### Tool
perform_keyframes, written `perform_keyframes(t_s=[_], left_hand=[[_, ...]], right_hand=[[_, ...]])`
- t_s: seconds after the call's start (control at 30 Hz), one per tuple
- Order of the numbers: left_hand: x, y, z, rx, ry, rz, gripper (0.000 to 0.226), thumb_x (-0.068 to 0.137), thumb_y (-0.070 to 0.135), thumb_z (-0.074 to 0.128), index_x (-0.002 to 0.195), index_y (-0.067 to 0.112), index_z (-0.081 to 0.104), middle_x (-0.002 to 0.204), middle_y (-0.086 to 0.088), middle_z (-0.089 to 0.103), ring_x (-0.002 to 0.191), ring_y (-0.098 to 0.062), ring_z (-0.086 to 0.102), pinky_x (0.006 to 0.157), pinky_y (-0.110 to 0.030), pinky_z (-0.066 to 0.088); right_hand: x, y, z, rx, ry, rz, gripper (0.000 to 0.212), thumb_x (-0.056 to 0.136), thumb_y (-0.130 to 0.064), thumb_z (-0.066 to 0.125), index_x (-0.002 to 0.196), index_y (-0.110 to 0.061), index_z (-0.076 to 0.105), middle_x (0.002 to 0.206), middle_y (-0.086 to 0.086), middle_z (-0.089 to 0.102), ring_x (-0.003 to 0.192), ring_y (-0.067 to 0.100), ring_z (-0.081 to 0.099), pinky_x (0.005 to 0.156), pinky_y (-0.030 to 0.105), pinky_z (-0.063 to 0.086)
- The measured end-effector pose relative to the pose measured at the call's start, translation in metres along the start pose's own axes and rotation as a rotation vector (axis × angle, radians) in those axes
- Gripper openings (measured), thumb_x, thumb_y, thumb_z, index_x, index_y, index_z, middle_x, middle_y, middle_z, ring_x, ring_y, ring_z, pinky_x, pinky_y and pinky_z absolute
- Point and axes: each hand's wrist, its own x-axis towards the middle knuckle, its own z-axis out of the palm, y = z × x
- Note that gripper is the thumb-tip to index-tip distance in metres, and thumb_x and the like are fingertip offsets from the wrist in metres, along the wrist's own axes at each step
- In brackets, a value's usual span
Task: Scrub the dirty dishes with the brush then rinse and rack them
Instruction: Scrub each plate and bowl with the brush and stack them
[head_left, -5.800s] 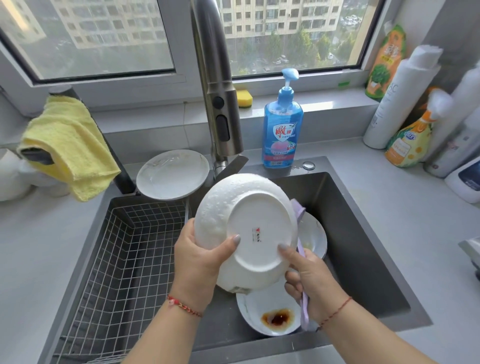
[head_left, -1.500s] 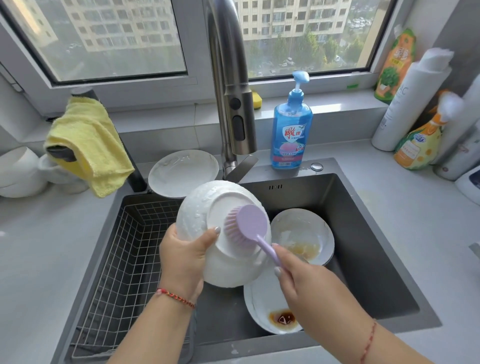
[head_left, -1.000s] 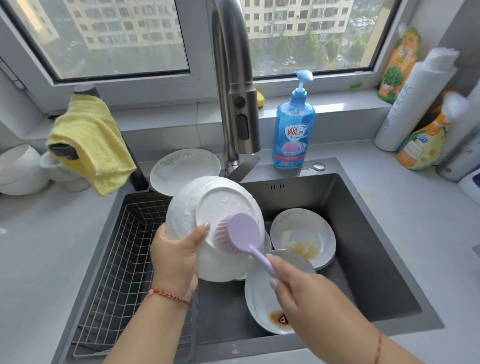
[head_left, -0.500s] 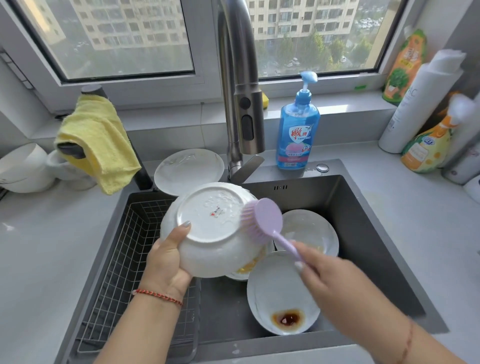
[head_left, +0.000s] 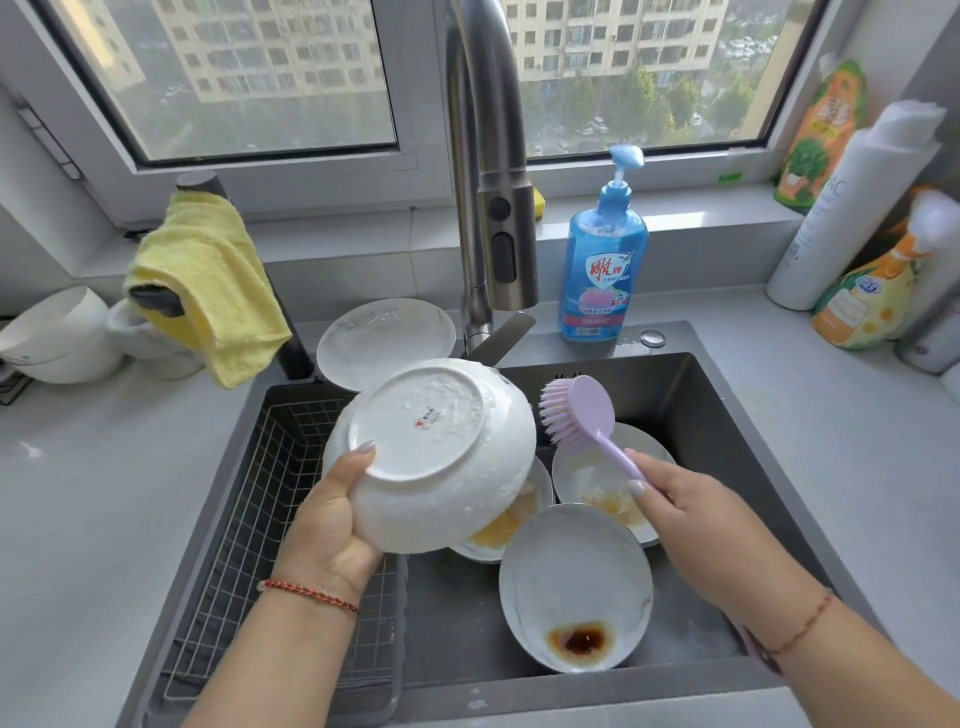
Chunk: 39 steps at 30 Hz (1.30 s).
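Two hands busy | left hand (head_left: 332, 525) grips bowl (head_left: 431, 457) | right hand (head_left: 691, 519) pinches brush (head_left: 582, 415) | grey counter (head_left: 93, 493)

Daylit window (head_left: 260, 78) above a grey countertop (head_left: 104, 467), facing apartment blocks.

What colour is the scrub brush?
Pale lilac, head and handle alike; the brush shows in the head view, held by the right hand.
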Motion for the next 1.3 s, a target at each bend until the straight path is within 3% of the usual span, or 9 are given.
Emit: perform_keyframes(t_s=[0.1, 0.23, 0.4, 0.53, 0.67, 0.77, 0.87, 1.03, 1.3], left_hand=[[-0.006, 0.017, 0.000, 0.120, -0.007, 0.118, 0.055, 0.074, 0.010, 0.065, 0.129, 0.009, 0.060, 0.120, -0.021, 0.068, 0.110, -0.039, 0.066, 0.088, -0.063, 0.052], [-0.020, 0.044, 0.002, 0.441, 0.018, 0.406, 0.061, 0.062, 0.010, 0.083, 0.120, 0.005, 0.064, 0.110, -0.017, 0.072, 0.101, -0.036, 0.069, 0.083, -0.051, 0.058], [-0.041, 0.071, 0.013, 1.331, 0.124, 0.816, 0.048, 0.057, 0.022, 0.095, 0.089, 0.025, 0.059, 0.081, 0.011, 0.064, 0.074, -0.001, 0.059, 0.061, -0.022, 0.047], [-0.039, 0.070, 0.012, 1.865, -0.160, 1.162, 0.055, 0.053, 0.010, 0.091, 0.070, 0.025, 0.041, 0.050, 0.006, 0.050, 0.041, -0.013, 0.049, 0.040, -0.015, 0.028], [-0.007, 0.063, -0.003, 1.964, -0.276, 1.587, 0.032, 0.060, -0.008, 0.071, 0.065, 0.016, 0.050, 0.046, 0.000, 0.049, 0.037, -0.022, 0.050, 0.036, -0.021, 0.033], [0.018, 0.063, -0.011, 1.976, -0.316, 1.629, 0.015, 0.073, 0.000, 0.055, 0.068, 0.015, 0.054, 0.050, 0.000, 0.052, 0.039, -0.021, 0.052, 0.037, -0.024, 0.037], [0.044, 0.064, -0.011, 2.031, -0.300, 1.619, 0.027, 0.065, -0.011, 0.069, 0.069, 0.013, 0.057, 0.051, 0.000, 0.053, 0.040, -0.021, 0.051, 0.038, -0.023, 0.036], [0.077, 0.066, -0.007, 2.096, -0.336, 1.516, 0.034, 0.055, -0.012, 0.079, 0.072, 0.010, 0.062, 0.051, -0.003, 0.054, 0.039, -0.023, 0.050, 0.037, -0.023, 0.035], [0.110, 0.067, -0.002, 2.134, -0.347, 1.387, 0.033, 0.054, -0.011, 0.084, 0.074, 0.007, 0.064, 0.050, -0.006, 0.055, 0.037, -0.024, 0.050, 0.037, -0.024, 0.039]], right_hand=[[0.000, 0.006, 0.003, 0.036, -0.006, -0.004, 0.031, 0.099, -0.030, 0.042, 0.122, -0.045, 0.056, 0.114, 0.004, 0.067, 0.101, 0.023, 0.063, 0.087, 0.038, 0.051], [-0.001, 0.011, 0.008, 0.063, -0.044, 0.008, 0.035, 0.098, -0.034, 0.042, 0.125, -0.055, 0.050, 0.083, -0.007, 0.070, 0.066, 0.010, 0.061, 0.063, 0.027, 0.051], [0.000, 0.009, 0.009, 0.098, -0.048, 0.006, 0.036, 0.098, -0.031, 0.044, 0.112, -0.064, 0.048, 0.059, -0.012, 0.062, 0.047, 0.008, 0.049, 0.052, 0.025, 0.041], [0.001, 0.005, 0.009, 0.095, -0.059, 0.003, 0.033, 0.098, -0.032, 0.044, 0.107, -0.062, 0.050, 0.051, -0.014, 0.054, 0.043, 0.004, 0.044, 0.043, 0.016, 0.031], [-0.001, 0.001, 0.009, 0.088, -0.046, 0.016, 0.038, 0.097, -0.034, 0.045, 0.093, -0.072, 0.043, 0.058, -0.007, 0.058, 0.041, 0.003, 0.038, 0.046, 0.022, 0.030], [-0.001, 0.003, 0.012, 0.083, -0.036, 0.055, 0.036, 0.097, -0.035, 0.045, 0.100, -0.071, 0.045, 0.065, -0.016, 0.065, 0.050, 0.001, 0.052, 0.054, 0.022, 0.042], [0.001, 0.005, 0.015, 0.075, -0.039, 0.085, 0.034, 0.097, -0.035, 0.046, 0.115, -0.064, 0.051, 0.087, -0.024, 0.068, 0.077, 0.000, 0.062, 0.072, 0.023, 0.050], [0.003, 0.008, 0.015, 0.055, -0.037, 0.108, 0.037, 0.097, -0.033, 0.044, 0.120, -0.062, 0.049, 0.081, -0.012, 0.071, 0.051, 0.006, 0.055, 0.052, 0.023, 0.046], [0.004, 0.006, 0.018, 0.058, -0.009, 0.152, 0.037, 0.096, -0.037, 0.044, 0.111, -0.071, 0.047, 0.095, -0.014, 0.071, 0.088, 0.013, 0.066, 0.075, 0.033, 0.056]])
